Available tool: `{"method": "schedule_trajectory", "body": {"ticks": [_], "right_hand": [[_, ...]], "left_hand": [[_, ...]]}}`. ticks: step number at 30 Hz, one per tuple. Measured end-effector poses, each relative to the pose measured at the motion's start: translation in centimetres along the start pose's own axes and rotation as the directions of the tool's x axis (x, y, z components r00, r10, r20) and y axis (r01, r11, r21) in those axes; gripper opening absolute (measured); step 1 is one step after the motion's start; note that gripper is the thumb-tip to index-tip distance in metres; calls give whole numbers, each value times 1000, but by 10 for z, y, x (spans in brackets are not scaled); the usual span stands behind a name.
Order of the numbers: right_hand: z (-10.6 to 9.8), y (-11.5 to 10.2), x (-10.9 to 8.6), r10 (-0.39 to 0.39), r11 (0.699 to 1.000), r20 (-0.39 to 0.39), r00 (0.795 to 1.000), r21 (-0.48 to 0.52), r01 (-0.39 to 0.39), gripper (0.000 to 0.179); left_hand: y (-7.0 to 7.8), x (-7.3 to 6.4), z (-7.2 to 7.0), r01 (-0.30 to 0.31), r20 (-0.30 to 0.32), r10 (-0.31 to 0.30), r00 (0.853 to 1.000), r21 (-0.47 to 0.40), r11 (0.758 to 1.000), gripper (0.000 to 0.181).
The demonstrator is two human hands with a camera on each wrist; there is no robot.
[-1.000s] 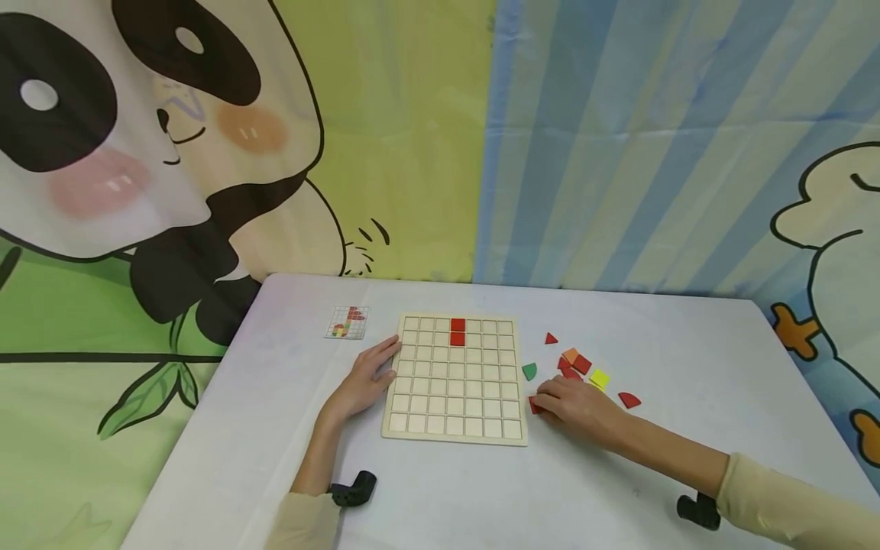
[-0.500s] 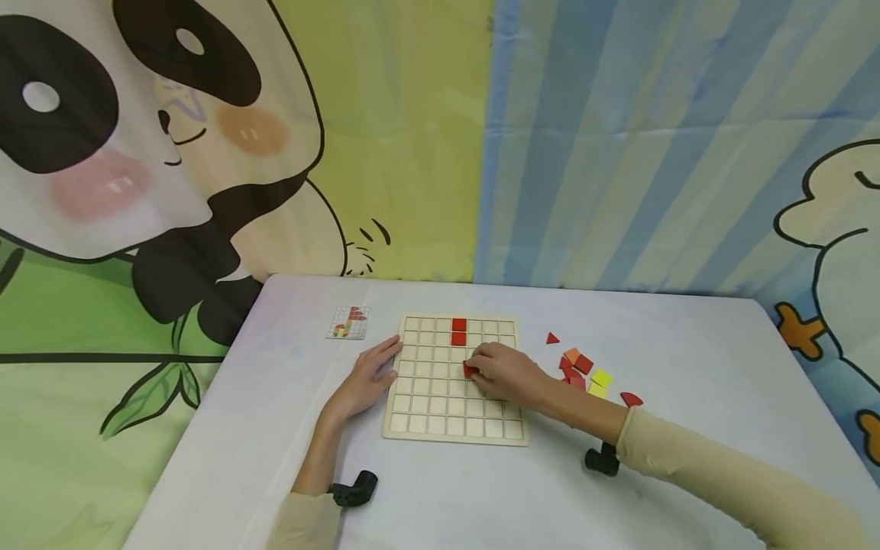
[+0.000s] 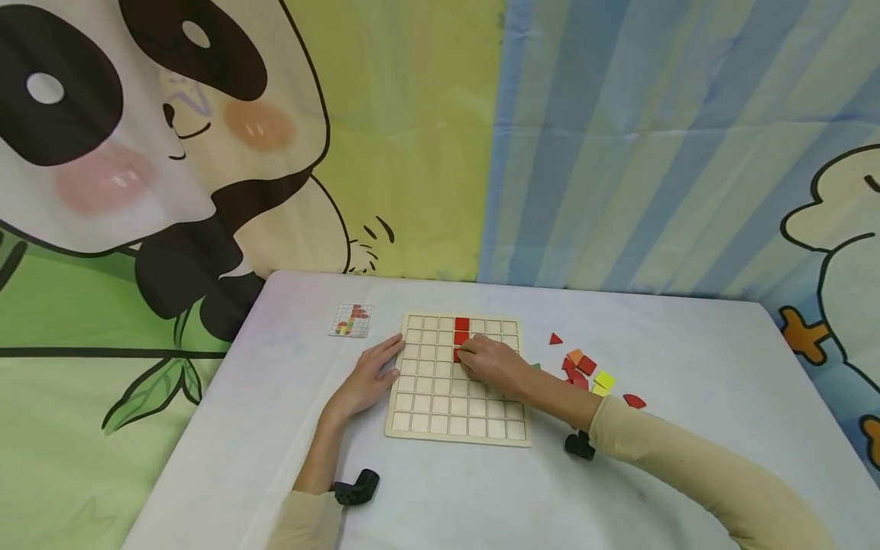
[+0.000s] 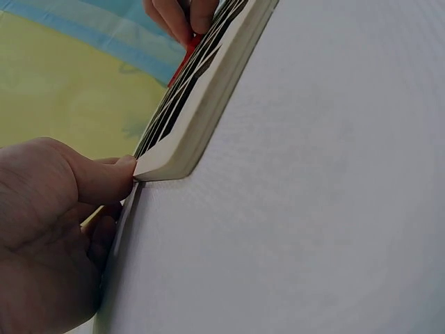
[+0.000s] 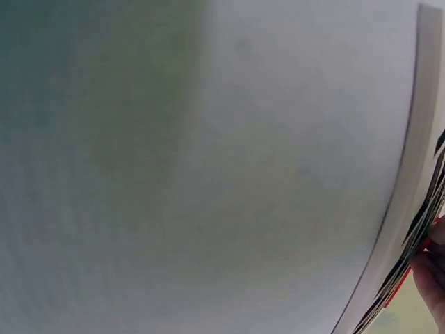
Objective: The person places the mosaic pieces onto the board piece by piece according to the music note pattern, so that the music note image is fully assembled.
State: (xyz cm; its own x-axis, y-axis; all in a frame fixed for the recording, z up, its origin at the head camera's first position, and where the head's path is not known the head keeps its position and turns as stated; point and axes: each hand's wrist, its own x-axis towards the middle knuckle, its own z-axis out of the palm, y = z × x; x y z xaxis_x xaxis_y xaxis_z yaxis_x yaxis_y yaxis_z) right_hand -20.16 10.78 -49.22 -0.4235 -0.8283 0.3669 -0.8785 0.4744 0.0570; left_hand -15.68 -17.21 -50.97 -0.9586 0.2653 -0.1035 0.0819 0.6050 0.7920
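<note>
A pale wooden grid board (image 3: 440, 386) lies flat on the white table. Two red square tiles (image 3: 461, 337) sit one below the other in its upper middle cells. Just beneath them my right hand (image 3: 496, 365) pinches a third red square tile (image 3: 457, 356), partly covered by the fingers. The left wrist view also shows that tile (image 4: 182, 64) at the right fingertips, over the grid. My left hand (image 3: 366, 380) rests at the board's left edge with its fingers extended, and its thumb (image 4: 104, 177) touches the board's side.
A small pattern card (image 3: 351, 321) lies left of the board. To the right are a red triangle (image 3: 555, 338), an orange square (image 3: 574, 356), yellow squares (image 3: 604, 380), a red quarter circle (image 3: 635, 401) and other red pieces. A green piece (image 3: 537, 367) is mostly hidden by the right forearm.
My right hand has picked up a red square tile right of the board and carried it left and up to just below the two placed tiles. The left hand stays put.
</note>
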Motion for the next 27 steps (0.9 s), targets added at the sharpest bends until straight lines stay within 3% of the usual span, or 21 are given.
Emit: {"method": "schedule_trajectory", "body": {"ticks": [10, 18, 22, 27], "right_hand": [[-8, -4, 5, 42, 999, 65, 997, 15, -43, 5], [-9, -10, 7, 67, 995, 100, 993, -74, -60, 9], [-16, -19, 4, 105, 993, 142, 984, -66, -97, 24], [-22, -30, -6, 155, 988, 240, 958, -47, -149, 44]], "left_hand": [[0, 1, -1, 3, 3, -3, 1000, 3, 1000, 56], [2, 1, -2, -2, 2, 2, 1000, 5, 1000, 56], [3, 1, -2, 0, 2, 0, 1000, -4, 1000, 56], [3, 0, -1, 10, 3, -10, 1000, -9, 1000, 56]]}}
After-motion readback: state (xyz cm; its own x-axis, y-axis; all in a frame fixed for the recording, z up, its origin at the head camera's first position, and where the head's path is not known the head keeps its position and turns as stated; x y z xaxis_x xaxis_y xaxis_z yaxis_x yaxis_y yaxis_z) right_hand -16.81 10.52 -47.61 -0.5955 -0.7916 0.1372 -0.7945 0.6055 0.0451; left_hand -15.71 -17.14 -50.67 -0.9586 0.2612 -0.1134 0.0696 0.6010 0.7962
